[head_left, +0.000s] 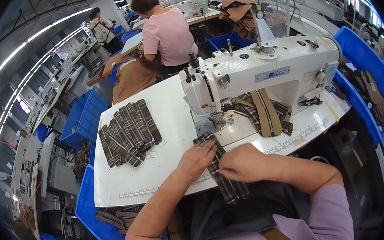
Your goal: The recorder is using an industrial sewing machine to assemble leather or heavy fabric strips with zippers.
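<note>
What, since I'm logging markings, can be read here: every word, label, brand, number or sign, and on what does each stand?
Nameplate on the sewing machine: large lettering shows, not copied here.
Pale label near the machine's right end: too small and blurred to read.
Ruler strips along the table's front edge: graduations show; any numbers are too small to read.
Nothing else is legible.

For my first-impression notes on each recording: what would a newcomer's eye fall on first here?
Probably the big white sewing machine, on the right part of the white table. Just in front of it, the left hand rests on a dark plaid strip, with the right hand over its right side. Left of these, a pile of plaid pieces lies fanned on the table.
</note>
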Demonstrator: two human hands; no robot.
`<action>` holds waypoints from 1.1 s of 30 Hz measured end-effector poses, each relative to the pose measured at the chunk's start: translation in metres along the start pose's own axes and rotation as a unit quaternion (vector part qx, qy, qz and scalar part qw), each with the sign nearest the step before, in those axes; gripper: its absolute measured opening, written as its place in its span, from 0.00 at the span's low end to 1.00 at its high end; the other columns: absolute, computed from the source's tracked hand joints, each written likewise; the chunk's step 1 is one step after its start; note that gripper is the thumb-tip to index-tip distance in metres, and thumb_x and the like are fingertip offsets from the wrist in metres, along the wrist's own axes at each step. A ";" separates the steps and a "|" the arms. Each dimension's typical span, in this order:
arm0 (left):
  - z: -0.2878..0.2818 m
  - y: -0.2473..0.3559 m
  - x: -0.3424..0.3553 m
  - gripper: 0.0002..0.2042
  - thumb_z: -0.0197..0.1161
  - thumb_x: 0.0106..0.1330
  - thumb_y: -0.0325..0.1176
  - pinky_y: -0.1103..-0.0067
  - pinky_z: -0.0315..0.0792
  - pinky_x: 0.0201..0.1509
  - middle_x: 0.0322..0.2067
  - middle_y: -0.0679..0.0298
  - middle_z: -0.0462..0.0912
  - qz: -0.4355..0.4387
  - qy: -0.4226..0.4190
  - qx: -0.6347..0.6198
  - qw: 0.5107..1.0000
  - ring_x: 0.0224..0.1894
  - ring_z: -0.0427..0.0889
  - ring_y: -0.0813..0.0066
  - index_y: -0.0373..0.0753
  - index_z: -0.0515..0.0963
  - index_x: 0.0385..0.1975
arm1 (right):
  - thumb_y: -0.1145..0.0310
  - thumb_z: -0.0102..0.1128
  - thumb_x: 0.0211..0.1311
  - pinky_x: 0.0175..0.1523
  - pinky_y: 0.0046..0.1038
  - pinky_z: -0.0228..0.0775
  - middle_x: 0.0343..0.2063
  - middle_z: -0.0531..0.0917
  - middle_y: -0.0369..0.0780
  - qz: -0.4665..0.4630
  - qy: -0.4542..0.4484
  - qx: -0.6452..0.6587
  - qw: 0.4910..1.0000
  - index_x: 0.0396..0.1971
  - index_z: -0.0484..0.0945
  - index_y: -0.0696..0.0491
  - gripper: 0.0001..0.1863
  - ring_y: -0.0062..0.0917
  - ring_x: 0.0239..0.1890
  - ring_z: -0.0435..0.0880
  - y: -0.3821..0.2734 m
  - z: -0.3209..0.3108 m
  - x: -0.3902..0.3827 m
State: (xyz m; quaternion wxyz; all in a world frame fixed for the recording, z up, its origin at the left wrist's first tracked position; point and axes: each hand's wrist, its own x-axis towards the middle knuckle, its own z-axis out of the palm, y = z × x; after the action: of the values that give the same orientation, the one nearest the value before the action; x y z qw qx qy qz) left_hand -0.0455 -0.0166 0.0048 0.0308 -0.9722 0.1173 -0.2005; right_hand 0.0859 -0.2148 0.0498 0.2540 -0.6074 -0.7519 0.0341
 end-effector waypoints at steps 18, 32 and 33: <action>0.005 -0.008 0.024 0.30 0.70 0.65 0.47 0.64 0.76 0.64 0.61 0.49 0.80 -0.147 0.007 -0.090 0.985 0.60 0.82 0.51 0.30 0.79 0.59 | 0.54 0.73 0.57 0.52 0.38 0.73 0.43 0.88 0.36 -0.023 0.110 -0.115 0.987 0.42 0.88 0.55 0.21 0.31 0.50 0.82 0.099 0.014 0.015; 0.013 -0.020 0.026 0.29 0.68 0.66 0.42 0.60 0.66 0.72 0.66 0.56 0.76 -0.161 -0.010 -0.120 0.980 0.69 0.73 0.55 0.33 0.76 0.64 | 0.54 0.71 0.60 0.53 0.40 0.73 0.47 0.89 0.34 0.025 0.071 -0.119 0.990 0.42 0.88 0.52 0.19 0.30 0.47 0.87 0.104 0.011 0.020; 0.012 -0.019 0.027 0.29 0.68 0.66 0.42 0.60 0.66 0.72 0.66 0.55 0.76 -0.166 -0.012 -0.128 0.978 0.68 0.73 0.55 0.33 0.76 0.64 | 0.54 0.71 0.60 0.53 0.40 0.73 0.47 0.89 0.34 0.026 0.070 -0.119 0.990 0.42 0.88 0.52 0.19 0.30 0.47 0.87 0.104 0.013 0.020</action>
State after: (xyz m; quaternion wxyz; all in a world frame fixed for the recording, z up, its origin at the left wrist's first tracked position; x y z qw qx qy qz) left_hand -0.0128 -0.0042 0.0058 -0.1266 -0.9762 -0.0213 -0.1748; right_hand 0.1715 -0.1657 0.0082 0.2314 -0.6532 -0.7151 -0.0917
